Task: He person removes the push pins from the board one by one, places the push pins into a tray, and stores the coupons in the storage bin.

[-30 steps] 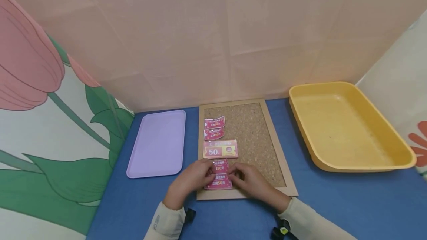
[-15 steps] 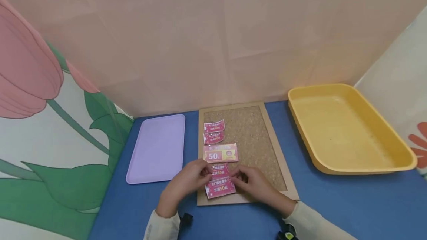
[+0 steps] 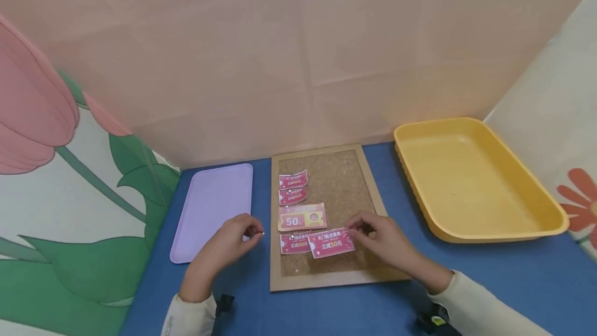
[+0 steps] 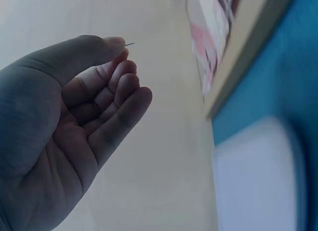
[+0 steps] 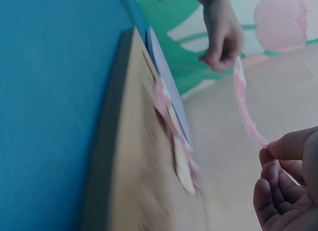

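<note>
My right hand [image 3: 384,240] pinches the right edge of a pink coupon [image 3: 331,243] between thumb and index finger. It is lifted off the framed corkboard [image 3: 342,183], its left end in front of another pink coupon [image 3: 291,244] on the board. Left of the board, my left hand [image 3: 219,248] pinches a pin; its thin metal point [image 4: 130,44] sticks out past the thumb in the left wrist view, and its head is hidden. Higher on the board are a pink-and-yellow coupon [image 3: 303,218] and two small curled pink coupons, an upper one [image 3: 293,180] and a lower one [image 3: 293,196].
A lilac tray [image 3: 216,196] lies left of the corkboard, partly behind my left hand. To the right stands a deep yellow tub [image 3: 480,180]. Blue cloth [image 3: 261,305] covers the table, and a pink backdrop [image 3: 289,66] rises behind it.
The lowest pink coupon has come away from the board and moved up and right in my right hand. My left hand has moved left off the board, holding the pin.
</note>
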A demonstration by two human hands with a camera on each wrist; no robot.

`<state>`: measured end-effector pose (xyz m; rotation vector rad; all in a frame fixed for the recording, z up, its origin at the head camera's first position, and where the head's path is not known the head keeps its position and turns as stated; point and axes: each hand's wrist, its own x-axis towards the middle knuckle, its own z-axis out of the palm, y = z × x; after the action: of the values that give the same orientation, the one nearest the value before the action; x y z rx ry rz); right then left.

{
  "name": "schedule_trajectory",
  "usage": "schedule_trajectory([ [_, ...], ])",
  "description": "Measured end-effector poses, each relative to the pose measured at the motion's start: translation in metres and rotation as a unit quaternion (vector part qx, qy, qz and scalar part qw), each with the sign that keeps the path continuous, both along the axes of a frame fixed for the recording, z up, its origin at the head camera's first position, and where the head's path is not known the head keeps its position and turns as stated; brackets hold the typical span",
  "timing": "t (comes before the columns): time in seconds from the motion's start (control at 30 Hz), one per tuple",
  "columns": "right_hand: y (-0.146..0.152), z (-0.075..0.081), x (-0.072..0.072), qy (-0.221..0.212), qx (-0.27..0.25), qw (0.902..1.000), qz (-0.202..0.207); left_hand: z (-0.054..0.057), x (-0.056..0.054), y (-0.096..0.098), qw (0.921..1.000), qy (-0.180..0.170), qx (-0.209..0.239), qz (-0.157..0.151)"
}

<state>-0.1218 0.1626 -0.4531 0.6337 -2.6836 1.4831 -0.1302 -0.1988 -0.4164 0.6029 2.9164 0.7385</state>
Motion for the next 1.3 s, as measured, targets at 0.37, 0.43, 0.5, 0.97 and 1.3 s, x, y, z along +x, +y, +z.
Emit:
schedule_trajectory([
  [0.37, 0.085, 0.034, -0.017, 0.08, 0.095, 0.9898, -0.071, -0.001, -0.005, -0.052, 0.9977, 0.056, 0.007, 0.039],
  [0.43, 0.101, 0.038, -0.019, 0.078, 0.105, 0.9874, -0.088, -0.005, -0.006, -0.058, 0.9973, 0.056, 0.006, 0.047],
  [0.5, 0.116, 0.04, -0.02, 0.074, 0.114, 0.9848, -0.109, -0.009, -0.008, -0.065, 0.9968, 0.058, 0.006, 0.055],
  [0.97, 0.194, 0.033, -0.034, 0.025, 0.117, 0.977, -0.176, -0.035, -0.02, -0.101, 0.9914, 0.074, 0.011, 0.107],
  [1.3, 0.219, 0.024, -0.038, 0.029, 0.143, 0.9696, -0.197, -0.048, -0.022, -0.116, 0.9878, 0.06, -0.025, 0.141],
])
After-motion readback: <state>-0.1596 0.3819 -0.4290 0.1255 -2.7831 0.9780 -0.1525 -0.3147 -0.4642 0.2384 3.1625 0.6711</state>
